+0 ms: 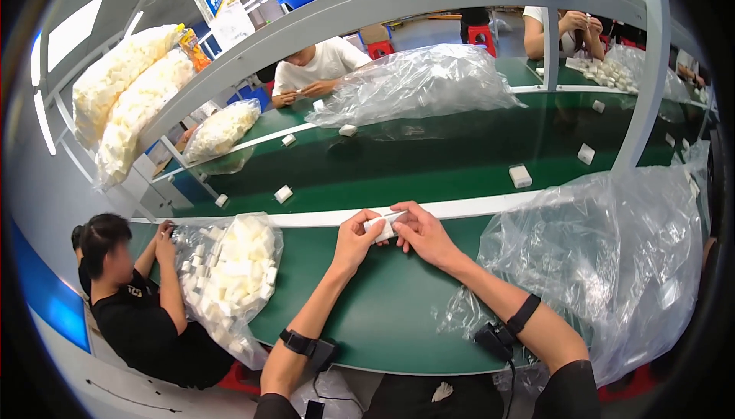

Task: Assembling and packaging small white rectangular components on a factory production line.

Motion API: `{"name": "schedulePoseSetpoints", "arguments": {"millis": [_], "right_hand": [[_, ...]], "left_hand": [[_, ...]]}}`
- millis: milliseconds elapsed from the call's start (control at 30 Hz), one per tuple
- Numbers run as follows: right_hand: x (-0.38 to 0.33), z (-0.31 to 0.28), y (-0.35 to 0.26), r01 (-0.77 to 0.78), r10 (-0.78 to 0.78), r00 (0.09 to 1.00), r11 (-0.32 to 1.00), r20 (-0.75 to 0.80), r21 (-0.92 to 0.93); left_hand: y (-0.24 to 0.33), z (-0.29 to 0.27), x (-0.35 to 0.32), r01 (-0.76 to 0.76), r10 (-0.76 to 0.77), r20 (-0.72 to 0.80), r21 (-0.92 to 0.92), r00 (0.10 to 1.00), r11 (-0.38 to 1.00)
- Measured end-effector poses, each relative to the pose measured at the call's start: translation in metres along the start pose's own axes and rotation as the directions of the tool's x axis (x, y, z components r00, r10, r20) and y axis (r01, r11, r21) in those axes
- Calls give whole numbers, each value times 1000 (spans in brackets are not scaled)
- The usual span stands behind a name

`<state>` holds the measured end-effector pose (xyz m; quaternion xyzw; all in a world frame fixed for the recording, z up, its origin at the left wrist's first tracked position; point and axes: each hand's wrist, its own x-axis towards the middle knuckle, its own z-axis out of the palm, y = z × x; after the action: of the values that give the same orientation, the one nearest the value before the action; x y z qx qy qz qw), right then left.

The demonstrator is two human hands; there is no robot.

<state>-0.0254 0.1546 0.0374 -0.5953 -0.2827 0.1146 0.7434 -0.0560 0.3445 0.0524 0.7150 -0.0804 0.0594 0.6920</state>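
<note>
I see left hand (354, 237) and right hand (419, 232) both pinched on small white block (380, 227) — just below white strip (459, 208) edging green conveyor belt (429, 159). I'd keep grip light, fingertips even, block square — clear plastic bag (612, 266) right of it.

Factory packing or assembly line, indoors. A long green conveyor belt (429, 163) runs across the middle of the frame, with small white blocks (520, 176) spaced along it. A green worktable (383, 304) flanks it in the lower centre, a white strip between them. Large clear plastic bags (230, 266) full of the same white pieces sit at lower left, top centre and upper left on a grey metal overhead rack (398, 2). Several seated workers (130, 296) line both sides, upper centre and lower left. Long strip lights at upper left, red stools at top.
</note>
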Motion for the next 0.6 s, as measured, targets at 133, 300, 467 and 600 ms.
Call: {"name": "schedulePoseSetpoints", "arguments": {"millis": [133,300,467,600], "right_hand": [[3,-5,-4,-76,74,997,994,17,79],[3,-8,-14,-152,157,987,979,-29,139],[2,-6,-12,-101,106,992,991,-65,85],[1,-3,-17,-124,129,988,991,-87,51]], "left_hand": [[10,-7,6,92,-94,68,30,993,995],[8,-13,22,136,-135,170,7,976,991],[-2,-18,17,218,-167,197,-278,966,935],[1,-29,11,195,-153,189,-227,970,954]]}}
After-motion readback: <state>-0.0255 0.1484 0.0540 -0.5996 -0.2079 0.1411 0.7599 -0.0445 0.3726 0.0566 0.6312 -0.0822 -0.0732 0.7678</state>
